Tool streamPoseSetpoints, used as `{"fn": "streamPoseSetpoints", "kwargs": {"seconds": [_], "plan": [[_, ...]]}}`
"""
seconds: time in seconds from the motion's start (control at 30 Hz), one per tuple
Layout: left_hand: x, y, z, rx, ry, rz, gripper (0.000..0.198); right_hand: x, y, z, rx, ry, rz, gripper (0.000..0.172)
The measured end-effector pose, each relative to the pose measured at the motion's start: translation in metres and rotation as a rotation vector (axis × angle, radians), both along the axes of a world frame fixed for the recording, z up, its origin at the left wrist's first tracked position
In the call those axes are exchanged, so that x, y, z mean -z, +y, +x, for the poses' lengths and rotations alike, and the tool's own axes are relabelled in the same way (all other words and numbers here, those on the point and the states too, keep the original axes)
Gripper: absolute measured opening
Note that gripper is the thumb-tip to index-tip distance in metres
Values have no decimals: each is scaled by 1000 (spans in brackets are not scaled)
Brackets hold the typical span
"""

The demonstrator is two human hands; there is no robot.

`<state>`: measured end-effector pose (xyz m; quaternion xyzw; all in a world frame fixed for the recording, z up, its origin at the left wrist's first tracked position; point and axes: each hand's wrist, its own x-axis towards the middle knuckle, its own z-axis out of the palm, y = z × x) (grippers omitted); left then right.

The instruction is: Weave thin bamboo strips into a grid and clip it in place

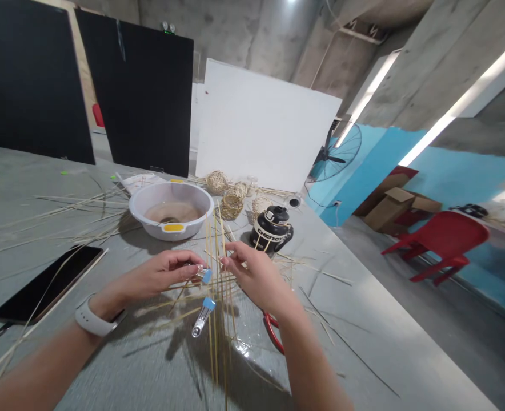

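Thin bamboo strips [216,337] cross one another in a loose weave in front of me, the long ones pointing away from me. My left hand [169,271], wearing a pale watch [93,318], pinches a clear clip with a blue end [207,276] at the weave's left side. A second blue-ended clear clip [203,317] is just below it, beside the strips. My right hand [256,273] is closed at the weave's upper right, thumb and fingertips pinching a strip. The red handle of a tool [273,333] shows partly under my right forearm.
Beyond the weave stands a white basin [171,227] holding water. A black bottle [272,228] and several woven balls [217,181] are behind my right hand. At left lies a phone [49,282]. Loose strips scatter over the grey table [342,342]; its edge runs along the right.
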<state>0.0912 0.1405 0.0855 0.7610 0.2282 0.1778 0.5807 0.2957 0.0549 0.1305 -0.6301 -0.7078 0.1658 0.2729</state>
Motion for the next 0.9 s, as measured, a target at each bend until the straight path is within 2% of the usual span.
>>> {"fn": "streamPoseSetpoints", "kwargs": {"seconds": [0.2,0.37,0.47,0.57,0.63,0.7,0.73,0.8,0.9], "plan": [[4,2,1,18,43,49,30,10,10,8,-27,182,-86,8],[9,5,3,16,99,110,30,25,20,10,-39,195,-155,10],[11,5,5,15,84,59,28,25,22,5,-14,179,-104,8],[12,3,7,-127,49,-44,27,9,7,1,83,178,131,24],[14,2,9,-279,-1,-133,28,-2,-17,0,117,221,261,25],[17,3,12,-420,-106,-234,29,-3,-50,-1,11,365,97,21],[18,4,13,-480,-175,-291,30,3,-67,-2,-122,421,-58,21],[20,3,17,-564,-310,-405,32,27,-95,-7,-339,576,-334,22],[21,-3,24,-617,-470,-516,34,72,-107,-13,-218,607,-353,33]]}}
